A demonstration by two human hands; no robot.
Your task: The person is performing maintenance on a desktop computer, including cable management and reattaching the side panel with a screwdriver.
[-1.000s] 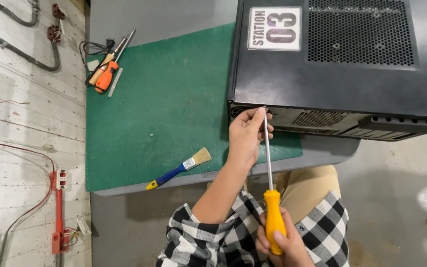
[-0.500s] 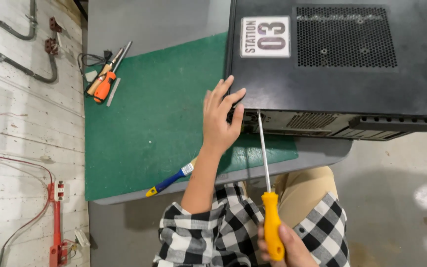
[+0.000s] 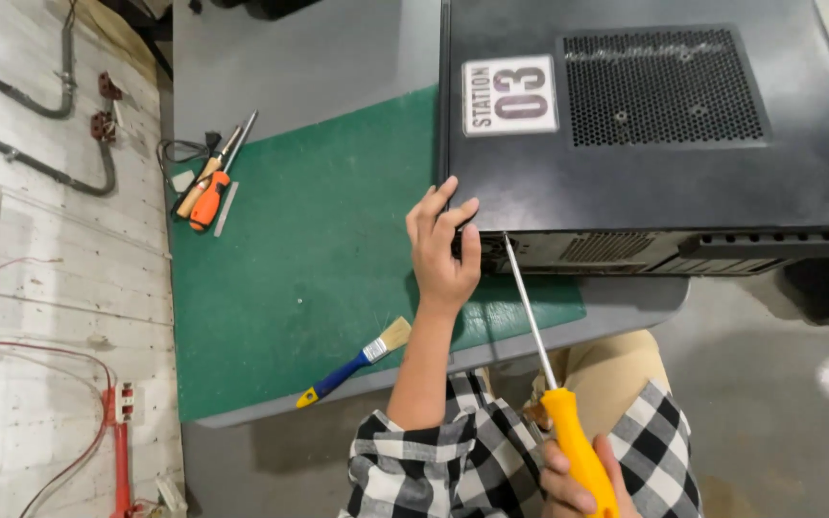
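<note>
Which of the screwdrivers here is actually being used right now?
The long one with the yellow handle, gripped in the right hand, its tip at the black computer case. The orange-handled one lies untouched at the far edge of the green mat.

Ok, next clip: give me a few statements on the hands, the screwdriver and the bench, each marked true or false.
1. The right hand grips the yellow handle of the screwdriver. True.
2. The screwdriver's tip is at the computer case's near edge. True.
3. The left hand holds the paintbrush. False: it rests against the case corner; the brush lies on the green mat.
4. The case lies on the floor. False: it sits on the table.
</note>
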